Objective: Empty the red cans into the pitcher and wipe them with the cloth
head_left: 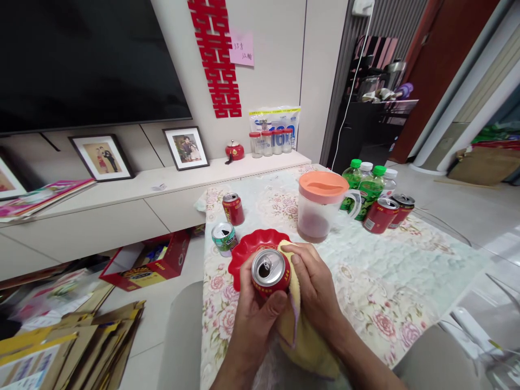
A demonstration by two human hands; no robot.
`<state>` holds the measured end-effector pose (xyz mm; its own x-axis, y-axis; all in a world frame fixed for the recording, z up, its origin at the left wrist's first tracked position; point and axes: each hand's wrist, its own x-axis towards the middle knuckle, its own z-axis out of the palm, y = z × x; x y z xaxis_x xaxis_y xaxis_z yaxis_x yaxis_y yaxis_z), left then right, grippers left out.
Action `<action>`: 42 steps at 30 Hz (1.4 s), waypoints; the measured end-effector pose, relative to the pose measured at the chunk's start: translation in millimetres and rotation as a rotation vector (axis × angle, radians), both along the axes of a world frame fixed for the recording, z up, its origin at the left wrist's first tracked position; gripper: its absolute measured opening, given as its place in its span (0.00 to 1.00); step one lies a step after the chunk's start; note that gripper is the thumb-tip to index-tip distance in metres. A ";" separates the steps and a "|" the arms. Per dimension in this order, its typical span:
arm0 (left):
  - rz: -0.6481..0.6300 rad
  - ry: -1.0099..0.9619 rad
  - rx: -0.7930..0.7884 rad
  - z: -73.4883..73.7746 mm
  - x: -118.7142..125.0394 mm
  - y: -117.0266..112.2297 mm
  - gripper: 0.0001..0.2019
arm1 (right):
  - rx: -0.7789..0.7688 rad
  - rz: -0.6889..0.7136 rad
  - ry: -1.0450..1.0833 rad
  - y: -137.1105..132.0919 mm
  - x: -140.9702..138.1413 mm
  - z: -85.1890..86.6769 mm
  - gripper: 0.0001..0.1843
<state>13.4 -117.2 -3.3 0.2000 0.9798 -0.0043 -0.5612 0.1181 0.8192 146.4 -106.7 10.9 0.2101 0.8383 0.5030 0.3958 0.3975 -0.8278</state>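
Note:
My left hand is wrapped round an opened red drink can, held upright above the near edge of the table. My right hand presses a yellow cloth against the can's right side, fingers closed on the cloth. Just behind the can lies a red scalloped plate on the flowered tablecloth.
On the table stand another red can, a green-and-silver can, a plastic jug with an orange lid, green-capped bottles and two red cans. Cardboard and a red box lie on the floor at left.

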 end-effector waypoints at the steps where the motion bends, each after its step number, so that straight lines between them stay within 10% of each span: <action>1: 0.010 -0.005 -0.005 0.6 0.2 0.5 0.43 | 0.015 -0.007 -0.019 -2.0 -2.0 0.7 0.16; 14: -0.018 0.109 0.033 5.0 0.4 -1.1 0.37 | 0.295 -0.086 -0.144 -22.1 -3.2 8.9 0.19; 42: -0.123 -0.242 -0.094 14.6 -14.5 12.3 0.42 | -0.055 -0.019 -0.174 -5.3 -0.5 -6.9 0.21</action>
<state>-1.0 -104.9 11.2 0.3232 0.9458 -0.0315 -0.7158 0.2661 0.6456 145.9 -112.0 3.9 0.1401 0.8622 0.4869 0.5419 0.3447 -0.7665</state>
